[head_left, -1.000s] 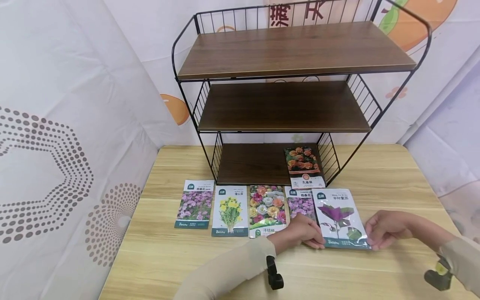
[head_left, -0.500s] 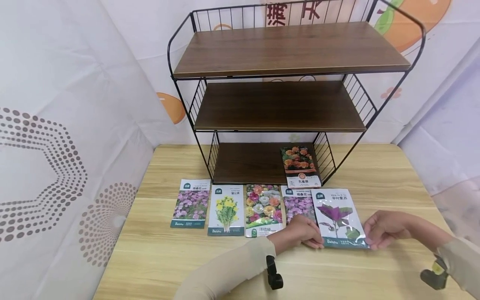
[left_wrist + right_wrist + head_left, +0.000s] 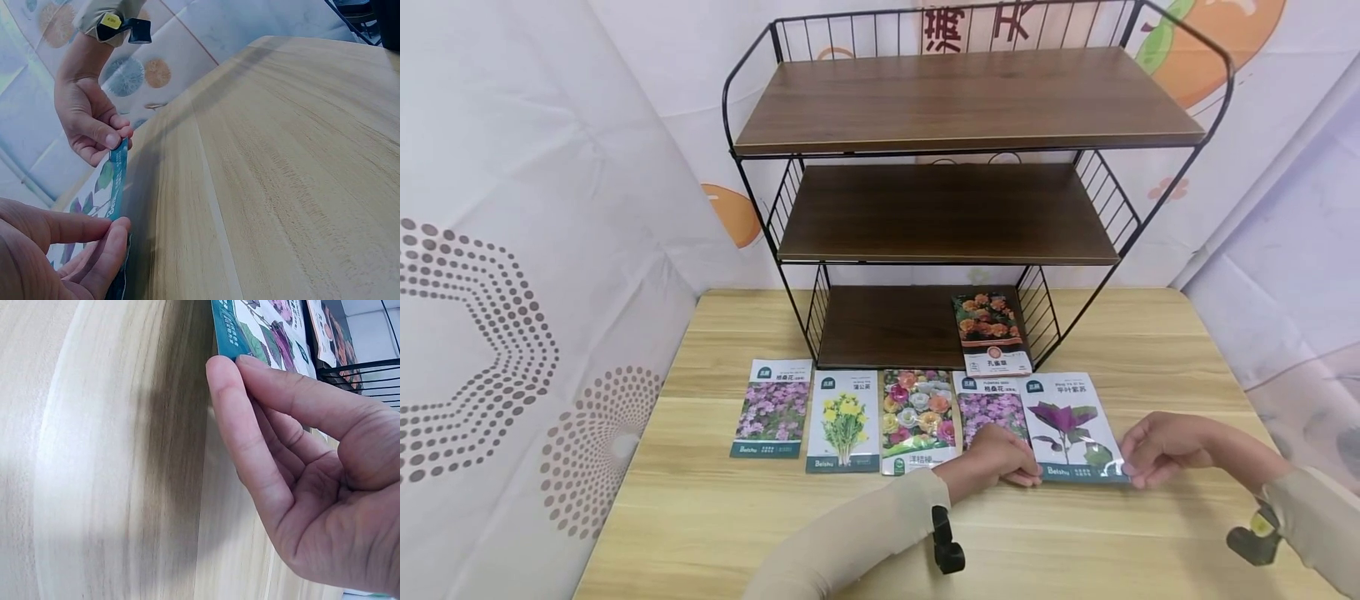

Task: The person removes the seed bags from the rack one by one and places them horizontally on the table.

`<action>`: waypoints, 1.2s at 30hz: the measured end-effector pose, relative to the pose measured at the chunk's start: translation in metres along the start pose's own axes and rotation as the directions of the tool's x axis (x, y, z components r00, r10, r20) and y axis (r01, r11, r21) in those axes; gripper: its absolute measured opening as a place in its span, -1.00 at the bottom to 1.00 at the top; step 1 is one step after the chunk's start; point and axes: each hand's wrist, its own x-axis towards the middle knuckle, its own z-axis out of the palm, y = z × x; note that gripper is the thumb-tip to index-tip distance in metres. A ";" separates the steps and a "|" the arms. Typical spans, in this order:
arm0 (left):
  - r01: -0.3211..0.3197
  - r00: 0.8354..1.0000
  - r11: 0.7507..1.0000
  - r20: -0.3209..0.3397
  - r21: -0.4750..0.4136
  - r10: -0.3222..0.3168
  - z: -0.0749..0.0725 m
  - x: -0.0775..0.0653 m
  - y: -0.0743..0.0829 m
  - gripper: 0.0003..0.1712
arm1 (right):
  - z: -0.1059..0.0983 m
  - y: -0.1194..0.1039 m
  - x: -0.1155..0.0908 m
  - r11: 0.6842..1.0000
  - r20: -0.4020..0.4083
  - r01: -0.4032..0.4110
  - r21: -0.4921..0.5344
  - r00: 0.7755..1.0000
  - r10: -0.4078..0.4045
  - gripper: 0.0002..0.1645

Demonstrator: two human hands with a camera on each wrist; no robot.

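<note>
A white seed packet [image 3: 1070, 429] with a purple-leaved plant and a teal bottom band lies at the right end of a row of packets. My left hand [image 3: 1000, 455] pinches its near left corner between thumb and finger, as the left wrist view shows. At the near right corner, my right hand [image 3: 1167, 450] pinches the edge with thumb and index finger [image 3: 234, 406]. Beside it lies a purple-flower packet [image 3: 992, 412], its lower part hidden by my left hand. An orange marigold packet [image 3: 992, 333] lies on the bottom shelf, its lower end past the shelf's front edge.
A three-tier rack [image 3: 947, 212] with brown boards and black wire sides stands at the back of the wooden table [image 3: 685, 517]. Further left in the row lie a mixed-flower packet [image 3: 917, 417], a yellow-flower packet [image 3: 844, 425] and another purple-flower packet [image 3: 772, 408].
Both hands have shifted the purple-leaved seed packet slightly away from me, toward the rack. The head view has turned a little, so the scene sits further left. Both pinches stay the same.
</note>
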 end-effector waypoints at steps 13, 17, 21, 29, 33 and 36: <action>0.021 0.998 1.000 -0.063 -0.020 -0.022 0.007 0.003 0.000 -0.81 | -0.003 0.003 0.002 1.000 -0.040 -0.025 -0.005 0.999 0.024 -0.96; 0.025 0.996 1.000 -0.081 -0.011 -0.026 0.009 0.003 0.000 -0.81 | -0.003 0.005 0.003 1.000 -0.063 -0.031 0.000 0.998 0.031 -0.96; 0.033 0.994 0.999 -0.103 -0.001 -0.033 0.011 0.001 0.003 -0.81 | -0.003 0.007 0.004 0.999 -0.082 -0.042 0.008 0.996 0.042 -0.94; 0.012 0.991 1.000 -0.134 0.004 -0.011 0.014 0.001 0.001 -0.80 | -0.005 0.009 0.003 0.997 -0.126 -0.067 0.032 0.989 0.070 -0.88; -0.007 0.993 1.000 -0.117 -0.011 0.006 0.015 0.002 -0.001 -0.80 | -0.004 0.011 0.003 0.997 -0.138 -0.070 0.043 0.988 0.075 -0.86; -0.019 0.995 1.000 -0.103 -0.020 0.017 0.015 0.002 -0.001 -0.80 | -0.005 0.013 0.003 0.997 -0.137 -0.065 0.047 0.988 0.071 -0.87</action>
